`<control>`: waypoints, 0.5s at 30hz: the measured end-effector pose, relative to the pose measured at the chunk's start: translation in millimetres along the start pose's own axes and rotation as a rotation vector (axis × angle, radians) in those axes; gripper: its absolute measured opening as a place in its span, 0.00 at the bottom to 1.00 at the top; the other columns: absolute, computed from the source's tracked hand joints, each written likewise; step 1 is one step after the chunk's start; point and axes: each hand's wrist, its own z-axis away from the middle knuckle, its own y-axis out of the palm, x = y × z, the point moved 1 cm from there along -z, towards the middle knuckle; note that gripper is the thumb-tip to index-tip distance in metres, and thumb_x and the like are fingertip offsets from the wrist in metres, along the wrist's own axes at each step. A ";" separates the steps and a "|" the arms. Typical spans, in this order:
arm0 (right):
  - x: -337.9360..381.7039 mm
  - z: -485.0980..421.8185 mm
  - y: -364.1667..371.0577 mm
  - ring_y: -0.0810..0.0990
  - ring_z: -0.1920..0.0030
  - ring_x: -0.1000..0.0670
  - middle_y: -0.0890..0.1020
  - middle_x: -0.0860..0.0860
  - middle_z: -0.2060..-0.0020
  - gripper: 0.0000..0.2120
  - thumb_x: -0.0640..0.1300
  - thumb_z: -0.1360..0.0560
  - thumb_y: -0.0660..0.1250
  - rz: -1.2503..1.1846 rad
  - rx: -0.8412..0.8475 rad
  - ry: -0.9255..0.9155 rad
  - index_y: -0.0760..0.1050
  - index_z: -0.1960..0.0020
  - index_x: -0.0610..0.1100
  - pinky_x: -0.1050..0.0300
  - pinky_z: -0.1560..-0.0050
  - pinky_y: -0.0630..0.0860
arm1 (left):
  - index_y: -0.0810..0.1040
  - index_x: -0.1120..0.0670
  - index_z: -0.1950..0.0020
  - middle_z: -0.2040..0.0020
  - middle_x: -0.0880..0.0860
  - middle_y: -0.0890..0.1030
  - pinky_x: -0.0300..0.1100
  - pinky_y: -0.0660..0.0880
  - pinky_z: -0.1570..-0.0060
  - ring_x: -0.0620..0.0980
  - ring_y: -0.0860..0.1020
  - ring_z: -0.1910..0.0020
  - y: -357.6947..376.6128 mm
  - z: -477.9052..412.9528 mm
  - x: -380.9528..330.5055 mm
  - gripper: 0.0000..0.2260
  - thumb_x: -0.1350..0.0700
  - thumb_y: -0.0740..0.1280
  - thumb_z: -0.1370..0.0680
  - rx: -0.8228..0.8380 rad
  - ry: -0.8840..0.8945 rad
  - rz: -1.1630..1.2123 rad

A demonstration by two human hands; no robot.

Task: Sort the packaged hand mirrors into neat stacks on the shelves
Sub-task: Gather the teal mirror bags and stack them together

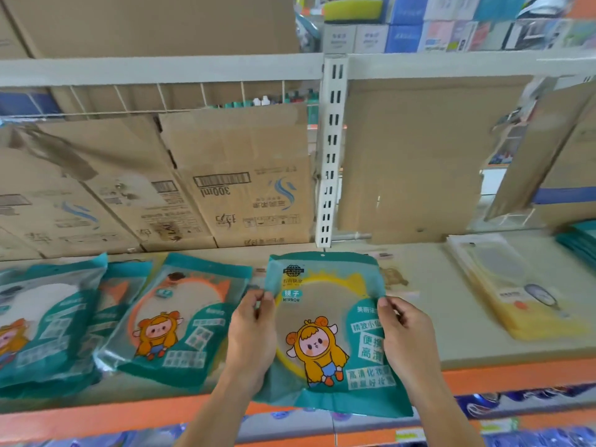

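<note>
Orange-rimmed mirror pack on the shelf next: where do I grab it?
Pinch the orange-rimmed pack at its near bottom edge, coming from the shelf front: it lies flat and tilted, that edge faces you, and its left side overlaps the neighbouring pack.

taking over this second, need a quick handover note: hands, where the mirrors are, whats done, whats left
Left hand and right hand: each pinches a side edge of the yellow-rimmed mirror pack, whose lower edge overhangs the shelf front.
On the shelf: orange-rimmed pack and white-rimmed pack to the left, overlapping askew; yellow packs stacked to the right; teal packs far right.
Done: the right-side stacks look stacked.
Left: place the held pack, square up the left group.
</note>
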 end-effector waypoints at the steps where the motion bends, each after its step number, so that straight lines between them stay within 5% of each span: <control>1: -1.2 -1.9 -7.6 0.83 0.65 0.50 0.84 0.48 0.65 0.10 0.46 0.20 0.59 -0.005 -0.003 0.004 0.78 0.54 0.46 0.56 0.68 0.77 | 0.76 0.54 0.54 0.63 0.55 0.77 0.34 0.65 0.75 0.47 0.69 0.70 7.8 1.6 -1.4 0.10 0.53 0.58 0.18 0.005 0.006 0.003; 4: -3.2 -7.7 -29.0 0.83 0.67 0.51 0.84 0.49 0.66 0.10 0.46 0.20 0.60 -0.013 -0.004 0.012 0.78 0.54 0.46 0.61 0.70 0.75 | 0.77 0.55 0.54 0.62 0.55 0.78 0.34 0.66 0.73 0.47 0.70 0.68 29.9 6.6 -6.9 0.09 0.54 0.59 0.18 0.003 0.004 0.028; 9: -5.1 -19.0 -66.1 0.82 0.69 0.52 0.84 0.49 0.67 0.09 0.46 0.21 0.62 -0.017 -0.016 0.005 0.78 0.55 0.45 0.63 0.72 0.74 | 0.77 0.51 0.53 0.58 0.58 0.81 0.52 0.75 0.61 0.61 0.78 0.57 67.8 19.0 -14.6 0.08 0.54 0.60 0.19 -0.011 -0.001 0.078; 15: -8.0 -29.5 -103.8 0.82 0.68 0.49 0.84 0.48 0.67 0.08 0.46 0.21 0.62 -0.004 -0.010 0.002 0.78 0.56 0.46 0.58 0.70 0.75 | 0.77 0.49 0.53 0.58 0.55 0.83 0.60 0.77 0.55 0.62 0.80 0.55 106.9 28.7 -19.1 0.08 0.52 0.60 0.19 0.018 -0.053 0.114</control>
